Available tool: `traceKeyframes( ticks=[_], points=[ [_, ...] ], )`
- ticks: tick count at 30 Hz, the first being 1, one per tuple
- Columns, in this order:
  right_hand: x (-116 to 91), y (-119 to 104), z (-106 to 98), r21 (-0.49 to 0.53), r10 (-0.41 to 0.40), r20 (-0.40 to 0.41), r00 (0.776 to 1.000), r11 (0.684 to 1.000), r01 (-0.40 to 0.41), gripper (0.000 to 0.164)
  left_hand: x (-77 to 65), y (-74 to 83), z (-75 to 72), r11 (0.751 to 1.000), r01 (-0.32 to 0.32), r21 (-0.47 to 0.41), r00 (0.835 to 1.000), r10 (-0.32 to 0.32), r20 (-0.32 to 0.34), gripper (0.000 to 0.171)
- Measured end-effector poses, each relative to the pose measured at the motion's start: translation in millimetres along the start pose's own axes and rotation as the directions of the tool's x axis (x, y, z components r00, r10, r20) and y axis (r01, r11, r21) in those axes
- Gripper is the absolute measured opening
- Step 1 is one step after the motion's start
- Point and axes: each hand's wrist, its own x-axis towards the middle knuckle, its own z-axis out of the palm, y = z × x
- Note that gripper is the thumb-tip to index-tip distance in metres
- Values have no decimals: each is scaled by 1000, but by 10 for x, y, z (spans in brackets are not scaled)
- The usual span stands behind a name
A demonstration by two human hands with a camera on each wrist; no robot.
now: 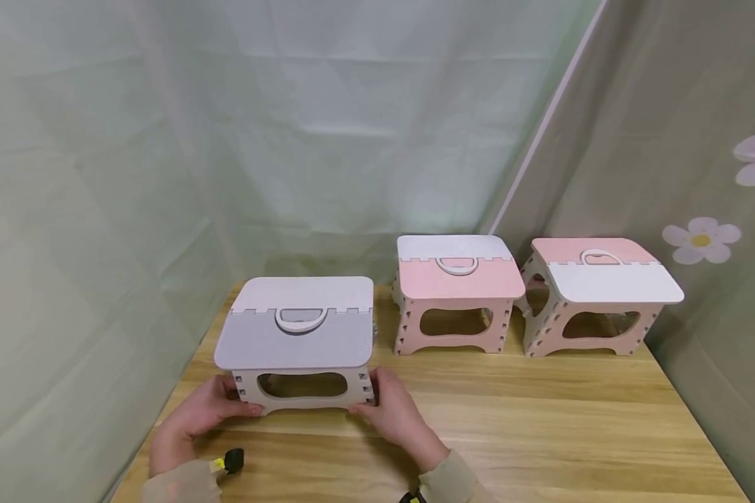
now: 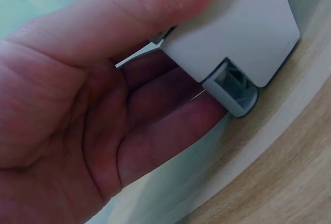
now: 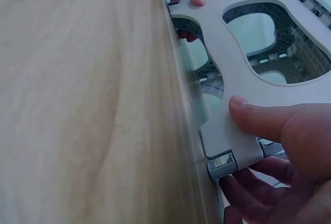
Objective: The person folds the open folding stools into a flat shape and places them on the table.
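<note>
A folding step stool (image 1: 289, 342) with a grey and white top and a white carry handle stands unfolded on the wooden table at the left. My left hand (image 1: 209, 405) grips the foot of its near left leg, thumb on the front face and fingers behind. On the opposite side my right hand (image 1: 395, 411) holds the near right leg the same way. The right wrist view shows the thumb (image 3: 264, 120) pressed on the white leg panel and the fingers curled underneath. Close up in the left wrist view, the leg's corner (image 2: 243, 32) sits between thumb and fingers.
A pink and white folding stool (image 1: 459, 279) stands right of the grey one, near the back. Farther right is another pink and white stool (image 1: 604, 286), turned slightly. A pale curtain (image 1: 365, 140) hangs behind the wooden table (image 1: 541, 433).
</note>
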Motion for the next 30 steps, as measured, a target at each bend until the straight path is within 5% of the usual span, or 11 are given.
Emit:
traceKeyframes(
  ticks=[30],
  points=[
    [-19, 6, 8, -123, -81, -13, 997, 989, 78, 47, 18, -16, -2, 999, -35, -20, 999, 35, 25, 39]
  ],
)
